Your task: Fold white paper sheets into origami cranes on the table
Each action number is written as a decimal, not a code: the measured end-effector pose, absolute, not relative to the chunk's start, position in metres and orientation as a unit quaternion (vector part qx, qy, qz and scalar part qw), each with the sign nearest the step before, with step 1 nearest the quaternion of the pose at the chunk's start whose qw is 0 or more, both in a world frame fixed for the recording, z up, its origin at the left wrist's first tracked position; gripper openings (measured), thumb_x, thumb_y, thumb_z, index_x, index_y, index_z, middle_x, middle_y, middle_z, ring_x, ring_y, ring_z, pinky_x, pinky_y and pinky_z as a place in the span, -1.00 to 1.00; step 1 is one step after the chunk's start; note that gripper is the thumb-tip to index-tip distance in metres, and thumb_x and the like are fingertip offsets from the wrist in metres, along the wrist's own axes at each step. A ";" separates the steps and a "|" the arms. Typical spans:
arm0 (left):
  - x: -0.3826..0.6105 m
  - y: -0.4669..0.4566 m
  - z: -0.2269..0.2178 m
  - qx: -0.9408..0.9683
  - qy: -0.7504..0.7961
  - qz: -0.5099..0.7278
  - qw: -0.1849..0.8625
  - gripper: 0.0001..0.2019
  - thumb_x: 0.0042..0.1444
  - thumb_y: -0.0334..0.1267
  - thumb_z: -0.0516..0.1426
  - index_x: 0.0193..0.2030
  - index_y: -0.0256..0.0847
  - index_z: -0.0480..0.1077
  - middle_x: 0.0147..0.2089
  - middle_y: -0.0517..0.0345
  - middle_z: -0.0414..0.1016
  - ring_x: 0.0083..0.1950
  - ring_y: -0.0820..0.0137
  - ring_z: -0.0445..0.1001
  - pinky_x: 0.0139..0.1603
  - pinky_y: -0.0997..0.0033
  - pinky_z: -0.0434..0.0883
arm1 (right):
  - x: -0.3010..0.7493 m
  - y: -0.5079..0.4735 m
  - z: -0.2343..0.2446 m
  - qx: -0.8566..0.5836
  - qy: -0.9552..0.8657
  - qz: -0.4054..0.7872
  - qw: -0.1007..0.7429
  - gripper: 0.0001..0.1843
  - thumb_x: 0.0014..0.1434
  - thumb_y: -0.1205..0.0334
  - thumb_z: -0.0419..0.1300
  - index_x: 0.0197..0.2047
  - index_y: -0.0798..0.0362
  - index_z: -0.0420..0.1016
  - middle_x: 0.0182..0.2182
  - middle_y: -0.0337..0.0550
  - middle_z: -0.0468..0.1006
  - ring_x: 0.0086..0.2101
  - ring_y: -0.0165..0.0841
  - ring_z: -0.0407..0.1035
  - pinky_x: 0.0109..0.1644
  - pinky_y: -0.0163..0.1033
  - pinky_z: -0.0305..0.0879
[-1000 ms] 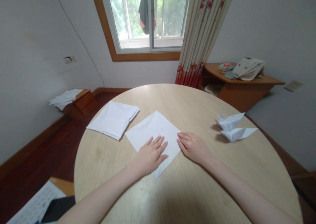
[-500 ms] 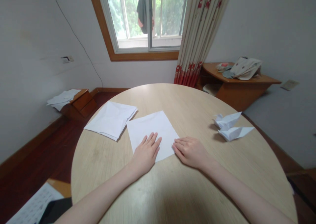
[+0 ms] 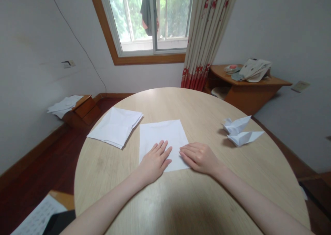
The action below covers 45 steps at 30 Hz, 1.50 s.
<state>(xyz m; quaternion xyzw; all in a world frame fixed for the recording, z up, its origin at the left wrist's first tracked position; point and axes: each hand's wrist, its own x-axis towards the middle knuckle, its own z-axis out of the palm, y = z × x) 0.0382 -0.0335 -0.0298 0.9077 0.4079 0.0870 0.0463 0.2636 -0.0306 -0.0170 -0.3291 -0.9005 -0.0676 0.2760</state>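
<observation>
A white square sheet of paper (image 3: 165, 131) lies flat on the round wooden table in front of me. My left hand (image 3: 155, 160) rests palm down on its lower middle part, fingers stretched and a little apart, thumb out to the right. Over the sheet's right edge lies my right hand (image 3: 199, 157), palm down, its fingers held together and slightly bent with the tips on the paper. The lower left corner of the sheet is hidden by my left hand and arm.
A stack of white paper (image 3: 116, 126) lies left of the sheet. Two folded paper birds (image 3: 236, 124) stand at the right of the table (image 3: 170, 102). Beyond are a low cabinet (image 3: 86, 110) with papers on the left and a wooden corner desk (image 3: 254, 93) with a bag.
The sheet has turned clockwise, so its far edge now runs almost straight across. Both hands stayed on it, the left shifting slightly right. The camera view shifted a little.
</observation>
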 end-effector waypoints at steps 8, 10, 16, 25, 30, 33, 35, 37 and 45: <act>0.040 -0.037 -0.026 0.927 0.361 0.080 0.061 -0.54 0.36 -0.11 -0.09 0.30 -0.30 0.14 0.39 -0.08 0.04 0.41 0.21 -0.01 0.37 0.10 0.11 | 0.270 -0.013 -0.038 -0.411 -0.880 -0.048 0.233 -0.62 0.32 0.31 -0.05 0.12 0.18 0.40 0.11 0.09 0.44 0.15 -0.16 0.28 0.17 0.04 0.31; 0.042 -0.038 -0.024 0.924 0.371 0.070 0.061 -0.50 0.35 -0.06 -0.09 0.31 -0.34 0.13 0.39 -0.09 0.04 0.41 0.20 -0.01 0.37 0.09 0.09 | 0.270 -0.010 -0.042 -0.417 -0.884 -0.031 0.208 -0.59 0.33 0.31 -0.07 0.18 0.17 0.34 0.16 0.07 0.38 0.20 -0.18 0.19 0.22 0.05 0.26; 0.047 -0.044 -0.020 0.903 0.419 0.078 0.062 -0.42 0.31 0.07 -0.08 0.31 -0.28 0.13 0.38 0.00 0.08 0.41 0.15 0.00 0.37 -0.04 0.04 | 0.271 -0.011 -0.042 -0.425 -0.890 -0.024 0.166 -0.55 0.34 0.30 -0.11 0.21 0.23 0.31 0.19 0.11 0.32 0.20 -0.20 0.19 0.23 0.02 0.24; 0.047 -0.043 -0.019 0.875 0.473 0.094 0.040 -0.48 0.29 0.05 -0.03 0.26 -0.23 0.23 0.35 -0.02 0.14 0.39 0.07 0.04 0.34 -0.11 0.06 | 0.264 -0.019 -0.035 -0.412 -0.890 -0.069 0.183 -0.63 0.31 0.32 -0.04 0.03 0.23 0.49 0.04 0.12 0.51 0.07 -0.13 0.37 0.13 0.02 0.36; 0.045 -0.040 -0.023 0.872 0.479 0.093 0.034 -0.47 0.28 0.05 -0.01 0.27 -0.23 0.22 0.36 -0.05 0.12 0.39 0.03 0.03 0.33 -0.16 0.06 | 0.265 -0.022 -0.027 -0.381 -0.899 -0.030 0.212 -0.66 0.28 0.34 0.00 -0.03 0.18 0.55 -0.01 0.07 0.54 0.03 -0.15 0.41 0.10 0.01 0.38; 0.043 -0.039 -0.027 0.875 0.472 0.103 0.032 -0.45 0.28 0.06 -0.02 0.28 -0.25 0.19 0.36 -0.09 0.11 0.40 0.03 0.01 0.33 -0.17 0.05 | 0.266 -0.023 -0.024 -0.365 -0.904 -0.006 0.224 -0.67 0.27 0.34 0.00 -0.05 0.12 0.57 -0.01 0.03 0.55 0.02 -0.15 0.42 0.09 0.02 0.39; 0.043 -0.038 -0.029 0.879 0.464 0.107 0.030 -0.44 0.29 0.05 -0.04 0.30 -0.25 0.16 0.37 -0.09 0.10 0.40 0.03 -0.01 0.33 -0.19 0.03 | 0.266 -0.023 -0.023 -0.354 -0.907 0.004 0.228 -0.66 0.27 0.35 0.00 -0.06 0.10 0.58 -0.03 0.01 0.56 0.00 -0.16 0.44 0.08 0.02 0.40; 0.042 -0.037 -0.029 0.882 0.460 0.101 0.028 -0.45 0.30 0.03 -0.04 0.31 -0.25 0.14 0.38 -0.08 0.08 0.41 0.03 -0.02 0.33 -0.20 0.01 | 0.266 -0.024 -0.022 -0.345 -0.911 0.006 0.224 -0.66 0.26 0.36 0.00 -0.07 0.09 0.58 -0.04 0.00 0.57 -0.01 -0.17 0.45 0.06 0.00 0.41; 0.043 -0.037 -0.028 0.881 0.464 0.087 0.020 -0.47 0.29 0.01 -0.01 0.30 -0.24 0.15 0.38 -0.07 0.08 0.41 0.02 -0.02 0.33 -0.22 0.03 | 0.266 -0.023 -0.021 -0.336 -0.913 0.002 0.231 -0.68 0.26 0.34 0.01 -0.11 0.11 0.60 -0.10 -0.03 0.60 -0.07 -0.18 0.49 0.02 -0.02 0.43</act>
